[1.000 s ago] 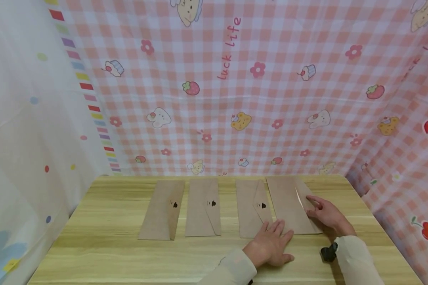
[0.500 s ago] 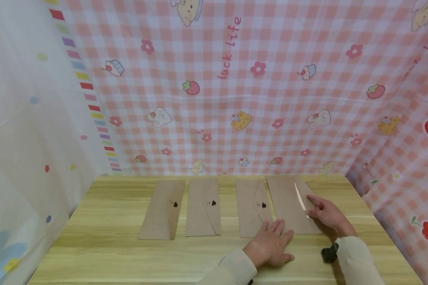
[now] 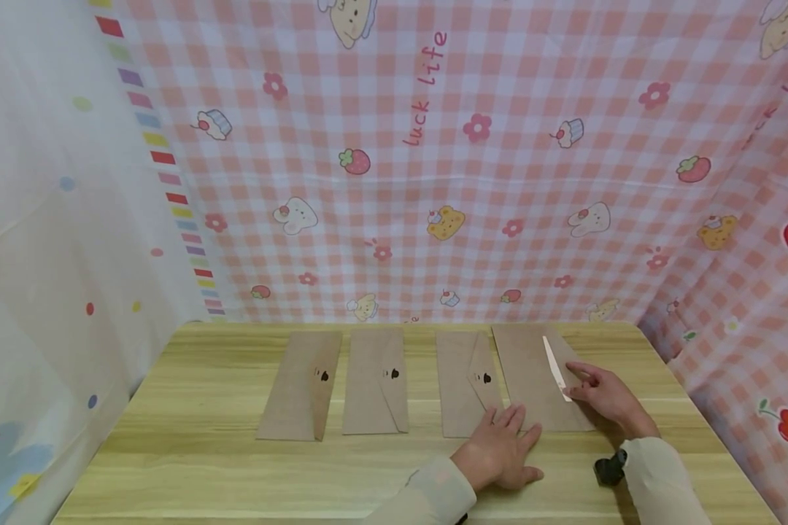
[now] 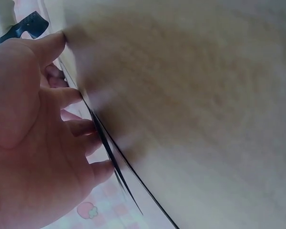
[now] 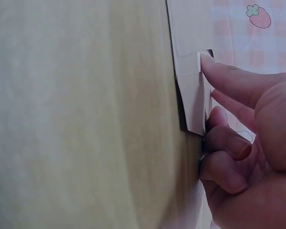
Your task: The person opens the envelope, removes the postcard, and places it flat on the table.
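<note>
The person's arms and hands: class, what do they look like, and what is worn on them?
Both the left hand and right hand are ungloved. The left sleeve and right sleeve are long and cream, the left with faint marks near its cuff. A small black device sits at the right cuff.

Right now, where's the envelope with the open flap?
In the head view, the open envelope lies rightmost on the table, beside a closed envelope, its flap touched by the right hand.

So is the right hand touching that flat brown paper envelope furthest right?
Touching. In the right wrist view, the right hand has its thumb tip against the brown paper envelope.
</note>
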A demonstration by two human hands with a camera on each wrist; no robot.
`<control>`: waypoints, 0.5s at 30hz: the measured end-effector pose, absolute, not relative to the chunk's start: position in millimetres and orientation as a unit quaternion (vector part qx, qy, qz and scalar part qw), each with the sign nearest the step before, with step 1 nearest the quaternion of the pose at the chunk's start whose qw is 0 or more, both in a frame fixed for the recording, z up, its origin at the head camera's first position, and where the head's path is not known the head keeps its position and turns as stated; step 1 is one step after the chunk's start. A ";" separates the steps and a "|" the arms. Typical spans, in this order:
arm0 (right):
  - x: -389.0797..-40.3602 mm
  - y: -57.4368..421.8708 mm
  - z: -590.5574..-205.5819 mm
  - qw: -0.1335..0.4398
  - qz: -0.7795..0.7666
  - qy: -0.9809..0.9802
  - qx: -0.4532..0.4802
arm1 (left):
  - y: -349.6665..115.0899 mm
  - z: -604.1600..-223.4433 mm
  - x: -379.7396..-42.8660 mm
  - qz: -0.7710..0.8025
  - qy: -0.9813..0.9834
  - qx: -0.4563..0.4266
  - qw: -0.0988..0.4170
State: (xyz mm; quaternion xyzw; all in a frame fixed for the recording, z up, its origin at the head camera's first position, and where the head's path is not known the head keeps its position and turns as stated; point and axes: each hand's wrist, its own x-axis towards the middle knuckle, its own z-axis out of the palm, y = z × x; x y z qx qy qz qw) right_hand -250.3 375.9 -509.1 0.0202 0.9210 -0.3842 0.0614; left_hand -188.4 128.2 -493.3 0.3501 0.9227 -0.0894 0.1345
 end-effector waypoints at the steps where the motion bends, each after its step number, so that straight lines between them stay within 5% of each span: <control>1: -250.3 375.8 -509.0 0.063 -0.385 0.921 0.021 | 128.4 -493.3 -188.5 -0.093 0.922 0.351 0.132; 15: -251.8 376.8 -512.2 0.048 -0.370 0.928 0.008 | 128.2 -494.7 -188.1 -0.089 0.924 0.350 0.123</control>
